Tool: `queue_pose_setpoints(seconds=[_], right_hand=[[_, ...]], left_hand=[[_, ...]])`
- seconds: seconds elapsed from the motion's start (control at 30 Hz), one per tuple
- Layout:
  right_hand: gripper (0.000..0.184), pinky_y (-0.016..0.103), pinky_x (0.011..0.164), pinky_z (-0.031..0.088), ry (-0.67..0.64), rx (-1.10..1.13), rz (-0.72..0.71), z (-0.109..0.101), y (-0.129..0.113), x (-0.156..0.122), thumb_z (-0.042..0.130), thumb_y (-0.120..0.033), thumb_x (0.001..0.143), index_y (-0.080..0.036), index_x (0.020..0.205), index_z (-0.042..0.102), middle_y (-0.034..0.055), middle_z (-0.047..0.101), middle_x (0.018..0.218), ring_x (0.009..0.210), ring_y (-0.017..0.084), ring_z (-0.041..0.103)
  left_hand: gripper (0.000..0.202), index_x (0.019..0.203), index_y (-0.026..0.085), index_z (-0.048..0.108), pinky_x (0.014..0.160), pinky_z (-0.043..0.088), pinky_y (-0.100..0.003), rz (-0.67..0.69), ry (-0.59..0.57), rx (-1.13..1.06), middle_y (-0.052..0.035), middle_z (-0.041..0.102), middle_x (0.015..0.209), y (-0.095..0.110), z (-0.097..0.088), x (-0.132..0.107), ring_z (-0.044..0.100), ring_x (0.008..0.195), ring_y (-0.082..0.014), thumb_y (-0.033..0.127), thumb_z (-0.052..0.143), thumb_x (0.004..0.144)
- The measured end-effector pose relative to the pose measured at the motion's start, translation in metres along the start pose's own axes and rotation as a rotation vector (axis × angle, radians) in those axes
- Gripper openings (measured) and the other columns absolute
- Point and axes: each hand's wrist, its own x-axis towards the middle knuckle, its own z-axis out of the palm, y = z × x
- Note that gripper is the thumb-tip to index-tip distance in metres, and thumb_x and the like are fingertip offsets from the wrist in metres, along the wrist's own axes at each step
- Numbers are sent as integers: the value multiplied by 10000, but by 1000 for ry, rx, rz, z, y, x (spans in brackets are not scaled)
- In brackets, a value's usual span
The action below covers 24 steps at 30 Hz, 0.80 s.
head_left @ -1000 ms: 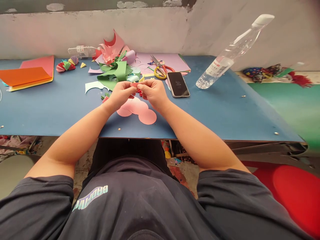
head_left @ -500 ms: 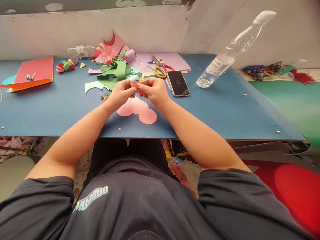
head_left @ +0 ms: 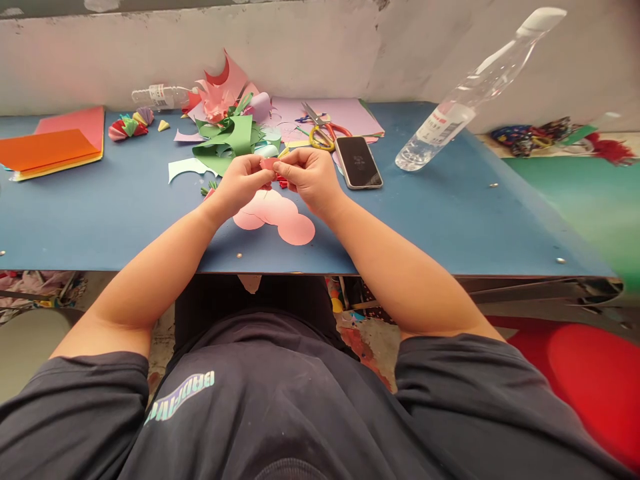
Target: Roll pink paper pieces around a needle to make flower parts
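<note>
Between my two hands is a small pink-red piece of paper (head_left: 269, 163), pinched from both sides above the table. My left hand (head_left: 244, 180) closes thumb and fingers on its left part. My right hand (head_left: 311, 176) grips the right part with thumb and forefinger; its other fingers are curled in. Just below the hands lie several overlapping pink paper circles (head_left: 296, 229). Small red pieces (head_left: 283, 182) show partly behind my fingers. Green paper scraps (head_left: 235, 141) are heaped beyond my left hand. A phone (head_left: 359, 163) rests to the right of my right hand.
Scissors (head_left: 321, 127) with yellow and red handles lie behind the phone. A tall water bottle (head_left: 435, 130) stands at the right. At the left are orange paper sheets (head_left: 50, 150) and folded coloured paper pieces (head_left: 131, 125). Another bottle (head_left: 159, 97) lies by the wall.
The orange sheet at the left has dropped flat over the red one, covering the small item that lay there. My hands keep their pinch on the paper, and the view has shifted slightly.
</note>
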Motion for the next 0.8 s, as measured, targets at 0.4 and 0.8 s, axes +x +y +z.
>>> queue_pose_setpoints(seconds=[0.4,0.8], right_hand=[[607,281,501,376,-17,51,-32,0,3,1,970,-746,585,-206,738,738,-30,642,633,513,73,460],[545,259,458,331,-73,122,-34,-6,12,3,999,-660,631,-212,708,699,-36,619,619,494,69,440]], left_hand=[[204,679,173,633,670,509,-230,15,-14,-71,-10,662,743,-5,-5,3,639,724,-89,133,777,818],[210,683,165,646,677,509,-239,33,-26,-85,-3,661,724,-6,-3,1,640,701,-86,118,786,832]])
